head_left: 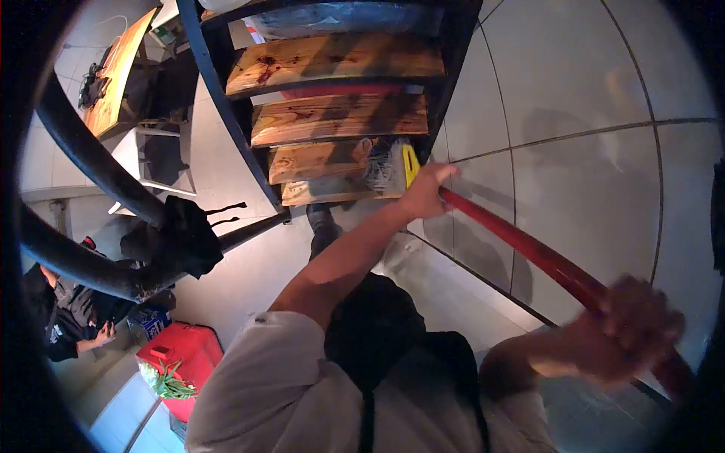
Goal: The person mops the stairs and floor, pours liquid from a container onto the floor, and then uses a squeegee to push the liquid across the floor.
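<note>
A mop with a red pole slants from the wooden stairs down to the lower right. Its pale strings and yellow head piece lie at the right end of a low wooden step. My left hand is closed round the pole close to the mop head, with the thumb pointing outward. Farther back, my right hand grips the pole near its other end, somewhat blurred. Part of the pole inside each hand is hidden.
A tiled wall stands right of the stairs. Thick dark rails curve in at left, with a black cloth on them. Another person sits lower left, near a red box. A wooden table stands upper left.
</note>
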Available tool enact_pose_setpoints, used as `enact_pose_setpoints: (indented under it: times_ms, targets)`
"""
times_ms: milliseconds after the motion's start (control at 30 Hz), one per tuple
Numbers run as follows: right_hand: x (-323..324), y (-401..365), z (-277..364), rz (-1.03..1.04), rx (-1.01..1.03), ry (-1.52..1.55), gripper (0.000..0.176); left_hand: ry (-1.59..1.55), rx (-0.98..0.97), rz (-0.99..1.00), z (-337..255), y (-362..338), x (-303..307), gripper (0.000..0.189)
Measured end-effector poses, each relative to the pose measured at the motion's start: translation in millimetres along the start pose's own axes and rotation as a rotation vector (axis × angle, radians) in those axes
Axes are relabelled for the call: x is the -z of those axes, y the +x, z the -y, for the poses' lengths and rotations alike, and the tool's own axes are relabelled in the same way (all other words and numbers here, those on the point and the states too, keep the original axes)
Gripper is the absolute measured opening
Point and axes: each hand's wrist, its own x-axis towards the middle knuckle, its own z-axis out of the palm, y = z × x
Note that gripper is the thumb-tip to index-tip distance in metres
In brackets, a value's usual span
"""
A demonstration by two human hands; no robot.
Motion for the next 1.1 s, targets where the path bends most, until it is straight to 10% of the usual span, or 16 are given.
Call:
enact_pose_setpoints:
  times_ms: [133, 233, 733, 867, 1100]
  targets:
    - [-24.9, -28.8, -68.2, 0.100, -0.160, 0.128, 0.027, -0.038, 0.217, 0.542, 10.0, -3.1, -16.7, 0.029]
    - [-13.3, -27.3, -49.1, 0.188, -0.093, 0.022, 0.023, 0.071, 0.033, 0.551, 10.2, 3.0, -13.3, 0.022]
    - [-174.9, -118.8, -135.4, 0.387, -0.372, 0.519, 0.020, 0.416, 0.384, 0.245, 107.5, -99.3, 273.0, 0.023]
    - [-212.8, -87.7, -135.3, 0.720, -0.349, 0.680, 0.021, 0.400, 0.339, 0.056, 101.8, -100.9, 283.8, 0.025]
    - [-170.2, -57.3, -138.1, 0.488, -0.490, 0.549, 0.017, 0.346, 0.332, -0.122, 95.0, -57.2, 214.0, 0.024]
